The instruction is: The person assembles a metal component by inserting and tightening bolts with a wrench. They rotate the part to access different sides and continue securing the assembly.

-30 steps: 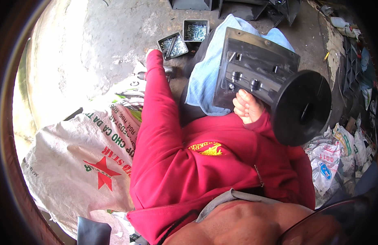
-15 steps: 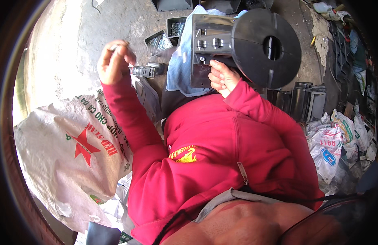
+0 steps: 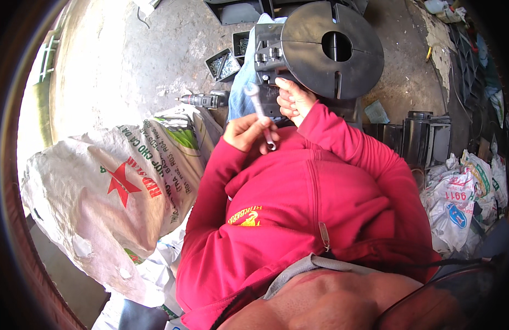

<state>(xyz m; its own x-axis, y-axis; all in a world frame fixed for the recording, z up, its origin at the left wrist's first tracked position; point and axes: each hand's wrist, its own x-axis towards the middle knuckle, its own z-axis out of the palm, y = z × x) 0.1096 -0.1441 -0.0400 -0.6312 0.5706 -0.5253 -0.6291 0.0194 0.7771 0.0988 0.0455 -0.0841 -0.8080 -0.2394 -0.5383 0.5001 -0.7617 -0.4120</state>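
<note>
My left hand [image 3: 246,132] is closed around the shank of a silver combination wrench [image 3: 257,103]. Its open end points up toward a black bracket [image 3: 267,94], and the other end sticks out below my fingers. Large and round, a black slotted disc [image 3: 312,47] with a centre hole is joined to the bracket's right side. Several bolts and nuts show on the bracket, one bolt [image 3: 265,78] just left of my right thumb. My right hand [image 3: 296,103] is curled at the disc's lower edge, thumb stretched along the bracket; what its fingers grip is hidden.
Under the bracket lies a blue cloth [image 3: 239,103]. Left of it are a power drill [image 3: 205,100] and a black tray of small fasteners [image 3: 223,66] on the concrete floor. A large white sack [image 3: 84,181] stands at my left. Black metal parts [image 3: 416,140] and more sacks [image 3: 452,203] lie at right.
My left hand has come down and right from over the floor, and the wrench now shows plainly in it. The bracket and disc appear slightly further left and up; my right hand stays beside them.
</note>
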